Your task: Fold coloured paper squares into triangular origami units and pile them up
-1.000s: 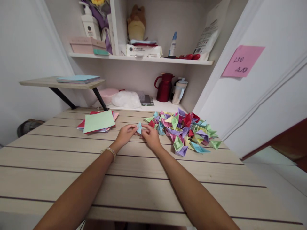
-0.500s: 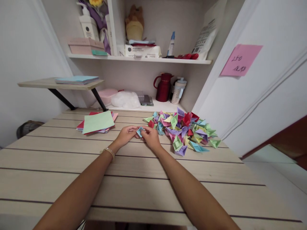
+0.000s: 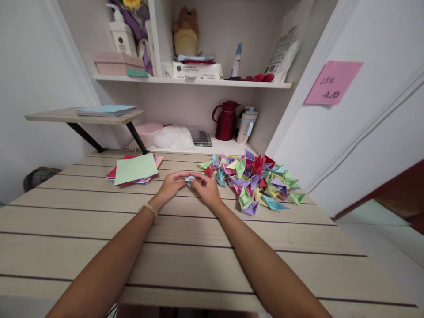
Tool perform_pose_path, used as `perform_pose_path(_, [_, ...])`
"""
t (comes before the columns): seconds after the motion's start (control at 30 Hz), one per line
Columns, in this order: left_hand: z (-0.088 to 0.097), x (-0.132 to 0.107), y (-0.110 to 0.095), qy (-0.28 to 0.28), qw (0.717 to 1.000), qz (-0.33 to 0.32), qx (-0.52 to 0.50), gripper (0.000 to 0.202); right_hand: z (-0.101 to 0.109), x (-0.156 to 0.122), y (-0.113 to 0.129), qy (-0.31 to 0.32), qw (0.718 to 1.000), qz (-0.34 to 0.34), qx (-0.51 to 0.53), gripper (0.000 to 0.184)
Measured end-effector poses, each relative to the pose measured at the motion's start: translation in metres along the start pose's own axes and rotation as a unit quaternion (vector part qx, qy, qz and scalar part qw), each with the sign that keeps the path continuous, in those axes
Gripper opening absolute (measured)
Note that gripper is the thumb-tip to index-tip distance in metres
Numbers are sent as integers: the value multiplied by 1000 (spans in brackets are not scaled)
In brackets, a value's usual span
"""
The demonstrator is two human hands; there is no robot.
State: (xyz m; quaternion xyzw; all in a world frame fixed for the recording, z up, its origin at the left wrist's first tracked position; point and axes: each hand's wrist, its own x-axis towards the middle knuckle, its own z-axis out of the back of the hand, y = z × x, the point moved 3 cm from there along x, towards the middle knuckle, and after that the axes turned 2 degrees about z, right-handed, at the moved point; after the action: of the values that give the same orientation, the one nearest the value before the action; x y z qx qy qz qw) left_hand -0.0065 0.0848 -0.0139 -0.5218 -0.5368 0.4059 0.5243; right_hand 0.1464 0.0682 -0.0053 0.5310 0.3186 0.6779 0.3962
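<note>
My left hand (image 3: 172, 184) and my right hand (image 3: 207, 189) meet over the wooden table (image 3: 185, 247), fingers pinched together on a small light-blue folded paper piece (image 3: 189, 179). Most of that piece is hidden by my fingers. Just right of my right hand lies a heap of folded paper pieces (image 3: 255, 179) in many colours. To the left of my left hand rests a stack of flat coloured sheets (image 3: 135, 168) with a green sheet on top. A bracelet sits on my left wrist.
A red jug (image 3: 226, 120) and a white cup (image 3: 247, 125) stand at the back by the wall. A small side shelf (image 3: 79, 115) juts out at the left; an upper shelf (image 3: 198, 81) carries bottles and boxes. A pink note (image 3: 332, 82) hangs on the right wall.
The blue piece stood up as a point between my fingers, then was flattened; now my fingers close over it and it shows much less. My arms have barely moved.
</note>
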Motion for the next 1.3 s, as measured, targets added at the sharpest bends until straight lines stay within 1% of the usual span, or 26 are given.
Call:
perform_pose_path(0.1, [-2, -3, -4, 21, 1000, -1, 7, 46, 0, 1, -5, -16, 1000, -5, 14, 29])
perform_pose_path(0.23, [-5, -6, -7, 73, 997, 15, -2, 49, 0, 2, -14, -46, 997, -29, 55, 39])
perform_pose_path(0.33, [-6, -6, -7, 90, 996, 19, -11, 48, 1, 3, -17, -61, 995, -38, 74, 39])
perform_pose_path(0.43, [-7, -5, -6, 75, 997, 14, 4, 43, 2, 4, -16, -73, 993, -43, 78, 36])
perform_pose_path(0.6, [-9, -6, -6, 53, 993, -16, 101, 39, 3, 3, -13, -70, 993, -57, 79, 26])
perform_pose_path(0.67, [-10, -8, -7, 49, 991, -18, 123, 38, 2, 3, -12, -62, 993, -62, 76, 25])
perform_pose_path(0.8, [-10, -9, -6, 51, 991, -6, 124, 35, 1, 3, -10, -47, 994, -62, 75, 24])
perform_pose_path(1.03, [-13, -11, -10, 50, 985, -49, 157, 26, 0, 1, -5, -25, 998, -47, 40, 21])
perform_pose_path(1.17, [-13, -11, -13, 38, 981, -67, 180, 25, 0, 1, -7, -43, 996, -60, 45, 20])
perform_pose_path(1.3, [-13, -12, -12, 44, 978, -66, 192, 26, -2, 1, -10, -47, 993, -70, 79, 19])
